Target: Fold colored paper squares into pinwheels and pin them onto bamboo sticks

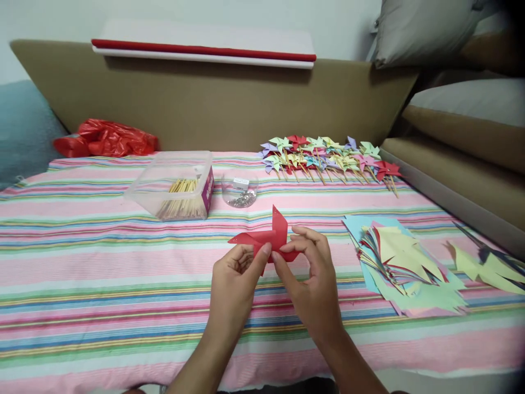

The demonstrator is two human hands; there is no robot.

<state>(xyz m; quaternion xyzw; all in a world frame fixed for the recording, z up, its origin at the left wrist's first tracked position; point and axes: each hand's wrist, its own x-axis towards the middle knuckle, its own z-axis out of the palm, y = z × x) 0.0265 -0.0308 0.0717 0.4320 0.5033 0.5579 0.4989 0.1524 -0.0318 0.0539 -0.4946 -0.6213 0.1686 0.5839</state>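
Note:
A red paper pinwheel is held up over the striped cloth, its blades folded and pointing outward. My left hand pinches it near the centre, thumb on the front face. From the other side, my right hand grips its lower right part between thumb and fingers. No stick shows on this pinwheel. Just beyond my hands stands a clear round tub with small metal pins and a little white box in it. A clear plastic box to its left contains many thin wooden sticks.
Finished pinwheels on sticks lie at the back right. Cut coloured paper sheets are piled at the right, beside scissors and a yellow paper piece. A red plastic bag lies back left. Cushions stack along the right edge.

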